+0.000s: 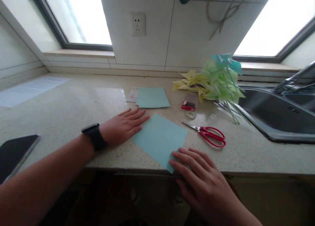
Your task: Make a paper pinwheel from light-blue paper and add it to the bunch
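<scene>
Obs.: one teal paper square point(159, 139) lies flat on the speckled worktop point(73, 111), turned corner-on to the person, its near corner at the front edge. Left hand point(123, 125), black watch on the wrist, lies palm down with fingers point(140, 118) straight and together, tips touching the sheet's left edge — apparently to pin it from sliding. Right hand point(197, 173) rests spread and open over the near corner, gripping nothing, fingertips pressing the paper flat. Within reach behind: stack of teal sheets point(152, 97), red-handled scissors point(209, 135), a heap of paper pinwheels point(214, 79) beside the sink point(278, 117). A dark phone point(14, 153) lies far left.
</scene>
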Tool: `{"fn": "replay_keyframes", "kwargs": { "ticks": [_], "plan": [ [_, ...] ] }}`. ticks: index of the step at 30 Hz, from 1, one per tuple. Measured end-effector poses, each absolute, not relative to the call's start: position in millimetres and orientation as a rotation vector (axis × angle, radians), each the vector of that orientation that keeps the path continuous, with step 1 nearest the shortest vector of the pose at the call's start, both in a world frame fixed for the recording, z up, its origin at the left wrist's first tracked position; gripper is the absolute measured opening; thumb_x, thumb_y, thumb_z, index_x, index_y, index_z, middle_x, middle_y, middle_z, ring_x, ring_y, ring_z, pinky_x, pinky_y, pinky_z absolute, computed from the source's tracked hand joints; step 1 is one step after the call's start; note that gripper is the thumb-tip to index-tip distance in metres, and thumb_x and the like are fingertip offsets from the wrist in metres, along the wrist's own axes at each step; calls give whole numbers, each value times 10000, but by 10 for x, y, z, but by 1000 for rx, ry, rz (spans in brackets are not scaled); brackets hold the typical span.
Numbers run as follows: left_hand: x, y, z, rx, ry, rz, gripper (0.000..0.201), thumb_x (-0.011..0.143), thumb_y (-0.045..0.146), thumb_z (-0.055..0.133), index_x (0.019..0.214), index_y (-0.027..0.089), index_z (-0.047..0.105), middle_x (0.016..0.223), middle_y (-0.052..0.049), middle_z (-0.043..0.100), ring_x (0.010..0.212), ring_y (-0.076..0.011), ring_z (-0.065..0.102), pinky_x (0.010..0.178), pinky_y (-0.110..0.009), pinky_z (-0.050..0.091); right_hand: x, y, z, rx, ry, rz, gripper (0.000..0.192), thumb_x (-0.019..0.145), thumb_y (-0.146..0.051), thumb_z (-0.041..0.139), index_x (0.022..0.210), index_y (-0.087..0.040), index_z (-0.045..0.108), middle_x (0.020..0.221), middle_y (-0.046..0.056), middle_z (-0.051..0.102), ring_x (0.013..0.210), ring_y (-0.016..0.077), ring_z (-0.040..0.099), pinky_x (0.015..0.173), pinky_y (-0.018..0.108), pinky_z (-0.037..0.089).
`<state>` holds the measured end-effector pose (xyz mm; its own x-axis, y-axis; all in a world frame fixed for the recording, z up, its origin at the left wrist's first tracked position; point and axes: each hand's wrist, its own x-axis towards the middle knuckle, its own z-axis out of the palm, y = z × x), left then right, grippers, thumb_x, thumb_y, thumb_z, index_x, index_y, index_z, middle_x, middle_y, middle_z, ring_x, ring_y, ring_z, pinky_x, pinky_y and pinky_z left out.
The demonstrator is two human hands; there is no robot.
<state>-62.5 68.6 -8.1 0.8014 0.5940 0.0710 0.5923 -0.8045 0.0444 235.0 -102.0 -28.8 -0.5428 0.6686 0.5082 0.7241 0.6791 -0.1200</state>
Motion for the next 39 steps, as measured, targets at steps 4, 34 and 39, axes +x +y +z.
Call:
{"fn": "replay_keyframes", "kwargs": {
  "ticks": [4, 34, 39],
  "plan": [
    [-739, 784, -68, 2952, 1107, 257, 492, 1082, 341, 321, 1539, 184, 412, 1607, -113, 414, 1481, -256, 394, 1221, -473, 281, 2344, -1018, -285, -1076, -2356, -141, 307, 941, -164, 602, 1238, -175, 678, 1292, 68, 704, 1226, 252, 590, 1077, 451, 410],
    [-354, -397, -158, 3068, 903, 156, 795, 926, 354, 622, 1584, 91, 263, 1652, -165, 298, 1526, -301, 296, 1235, -486, 324, 2271, -1158, -553, -1004, -2297, -156, 490, 856, -38, 577, 1338, -123, 606, 1396, 113, 639, 1363, 282, 499, 1098, 515, 420],
    [-374, -417, -190, 3102, 897, 192, 772, 907, 306, 624, 1571, 85, 298, 1636, -164, 345, 1509, -310, 333, 1228, -479, 341, 2213, -1285, -633, -1035, -2273, -156, 524, 830, -9, 575, 1340, -128, 601, 1427, 116, 615, 1400, 294, 465, 1125, 548, 394]
  ]
}}
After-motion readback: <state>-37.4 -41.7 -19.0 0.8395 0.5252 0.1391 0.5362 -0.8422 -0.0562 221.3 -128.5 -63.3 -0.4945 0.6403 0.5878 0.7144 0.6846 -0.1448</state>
